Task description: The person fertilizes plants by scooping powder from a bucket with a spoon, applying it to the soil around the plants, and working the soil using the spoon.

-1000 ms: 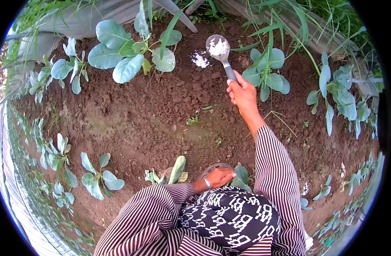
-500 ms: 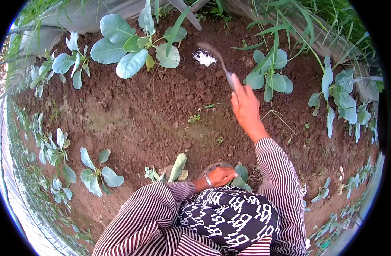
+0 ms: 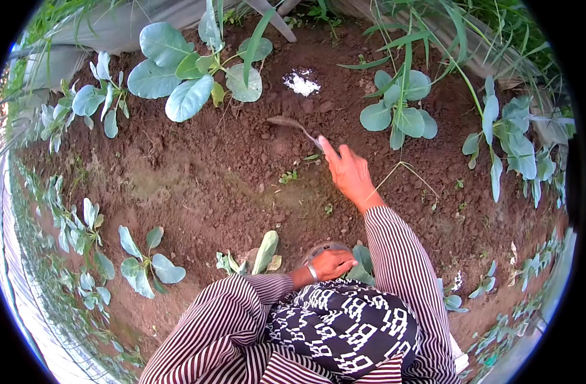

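The right hand (image 3: 352, 174) has its grip around the spoon (image 3: 284, 120) near the white powder (image 3: 301, 84), which too low a swing could scatter, though whether the left hand (image 3: 333, 263) grasps anything is unclear.

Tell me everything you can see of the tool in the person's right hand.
The hand tool has a thin, curved head, brownish and slightly blurred, seen nearly edge-on, and a slim neck running into a greyish handle mostly hidden in the gripping right hand. The head points left over brown soil, nearer the person than the white powder. Its material, and whether it touches the soil, are unclear.
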Tool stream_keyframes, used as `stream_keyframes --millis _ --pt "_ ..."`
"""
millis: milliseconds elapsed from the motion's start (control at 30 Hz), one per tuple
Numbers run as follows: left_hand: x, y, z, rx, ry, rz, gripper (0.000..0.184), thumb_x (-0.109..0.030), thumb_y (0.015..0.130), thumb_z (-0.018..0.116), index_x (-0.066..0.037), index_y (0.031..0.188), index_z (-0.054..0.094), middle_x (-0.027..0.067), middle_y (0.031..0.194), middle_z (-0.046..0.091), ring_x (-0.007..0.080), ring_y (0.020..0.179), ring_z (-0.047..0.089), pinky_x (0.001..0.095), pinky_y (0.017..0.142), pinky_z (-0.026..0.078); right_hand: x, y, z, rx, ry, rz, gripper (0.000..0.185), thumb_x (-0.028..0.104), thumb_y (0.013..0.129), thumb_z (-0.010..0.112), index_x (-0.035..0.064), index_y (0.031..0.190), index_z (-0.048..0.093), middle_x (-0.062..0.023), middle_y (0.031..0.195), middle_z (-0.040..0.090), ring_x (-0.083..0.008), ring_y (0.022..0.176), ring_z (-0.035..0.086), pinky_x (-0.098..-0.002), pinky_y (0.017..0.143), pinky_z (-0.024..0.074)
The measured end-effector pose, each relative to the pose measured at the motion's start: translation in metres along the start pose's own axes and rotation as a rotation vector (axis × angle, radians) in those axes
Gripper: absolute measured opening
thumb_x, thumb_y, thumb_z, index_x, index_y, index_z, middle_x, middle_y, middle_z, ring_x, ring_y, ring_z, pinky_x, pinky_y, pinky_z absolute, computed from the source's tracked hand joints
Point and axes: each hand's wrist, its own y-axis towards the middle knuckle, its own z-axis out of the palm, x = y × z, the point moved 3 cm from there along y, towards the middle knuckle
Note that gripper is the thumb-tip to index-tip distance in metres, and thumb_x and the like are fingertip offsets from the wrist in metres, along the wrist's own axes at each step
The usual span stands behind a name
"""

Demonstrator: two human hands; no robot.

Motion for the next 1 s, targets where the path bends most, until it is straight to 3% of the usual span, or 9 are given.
stream_keyframes --millis 233,267,300,467,567,600,700,833,1000 --pt "-0.001 -0.001 -0.001 0.045 0.035 -0.021 0.024 -0.022 0.093 0.052 -0.002 0.099 0.064 0.0154 0.093 0.065 0.0313 0.085 0.063 0.0377 0.077 0.05 0.002 0.04 -0.027 -0.129 0.074 0.132 0.048 0.019 0.093 0.053 0.0165 0.139 0.041 -0.0137 0.078 0.048 -0.0315 0.057 0.055 -0.0418 0.053 0.0496" --pt "-0.001 -0.002 0.0 0.033 0.036 0.002 0.024 -0.022 0.093 0.052 -0.002 0.099 0.064 0.0159 0.093 0.065 0.0319 0.084 0.063 0.0382 0.076 0.05 0.01 0.036 -0.034 0.019 0.242 0.208 0.048 0.021 0.093 0.052 0.017 0.139 0.041 -0.0131 0.077 0.048 -0.0285 0.051 0.054 -0.0391 0.046 0.0483" --pt "0.001 -0.002 0.0 0.019 0.036 0.025 0.024 -0.022 0.093 0.052 -0.002 0.099 0.064 0.0164 0.092 0.065 0.0325 0.084 0.063 0.0387 0.076 0.05 0.022 0.03 -0.036 0.011 0.236 0.112 0.048 0.021 0.093 0.052 0.0188 0.139 0.041 -0.0127 0.076 0.047 -0.0259 0.049 0.053 -0.0368 0.041 0.0466" --pt "-0.004 -0.002 -0.003 0.068 0.09 0.014 0.027 -0.023 0.093 0.051 -0.002 0.103 0.062 0.018 0.094 0.064 0.0347 0.085 0.063 0.041 0.078 0.05 0.074 0.016 0.014 0.005 0.128 -0.218 0.05 0.018 0.088 0.058 0.0232 0.137 0.046 -0.0113 0.079 0.048 -0.0282 0.056 0.055 -0.0394 0.047 0.0477" --pt "0.004 -0.005 0.001 0.003 0.04 0.085 0.027 -0.022 0.093 0.05 -0.001 0.104 0.061 0.019 0.095 0.064 0.0351 0.087 0.062 0.0409 0.078 0.05 0.058 0.044 0.012 0.151 0.128 0.085 0.051 0.012 0.088 0.052 0.0174 0.138 0.043 -0.015 0.082 0.05 -0.0301 0.063 0.059 -0.042 0.053 0.0503" --pt "0.009 -0.006 0.002 0.024 0.045 0.064 0.027 -0.023 0.094 0.05 -0.001 0.104 0.061 0.0188 0.095 0.064 0.0348 0.088 0.063 0.0403 0.079 0.05 0.047 0.047 0.011 0.031 0.099 0.042 0.046 0.016 0.091 0.051 0.0152 0.136 0.044 -0.0173 0.085 0.052 -0.0334 0.065 0.06 -0.0442 0.055 0.0505" --pt "0.003 -0.004 0.001 -0.016 0.034 0.038 0.027 -0.025 0.095 0.05 0.0 0.095 0.061 0.0177 0.09 0.064 0.0348 0.084 0.063 0.0394 0.074 0.05 0.019 0.057 -0.014 -0.057 0.14 0.264 0.044 0.021 0.093 0.049 0.0141 0.136 0.043 -0.0193 0.087 0.053 -0.0372 0.066 0.059 -0.0467 0.057 0.0502" --pt "0.016 -0.007 0.008 0.049 0.065 -0.051 0.027 -0.022 0.094 0.049 0.0 0.102 0.063 0.0173 0.097 0.065 0.0327 0.089 0.064 0.0391 0.078 0.05 0.009 0.016 -0.059 -0.018 0.334 0.119 0.049 0.024 0.092 0.052 0.0153 0.139 0.04 -0.0203 0.086 0.055 -0.0402 0.067 0.059 -0.0488 0.061 0.0504" --pt "0.024 -0.007 0.01 0.067 0.129 -0.084 0.024 -0.02 0.093 0.052 -0.002 0.101 0.064 0.0155 0.098 0.066 0.0322 0.089 0.064 0.0377 0.079 0.051 -0.002 -0.049 -0.016 0.055 0.318 0.285 0.049 0.027 0.09 0.055 0.0164 0.137 0.044 -0.0193 0.083 0.06 -0.0406 0.067 0.06 -0.0475 0.062 0.0514"
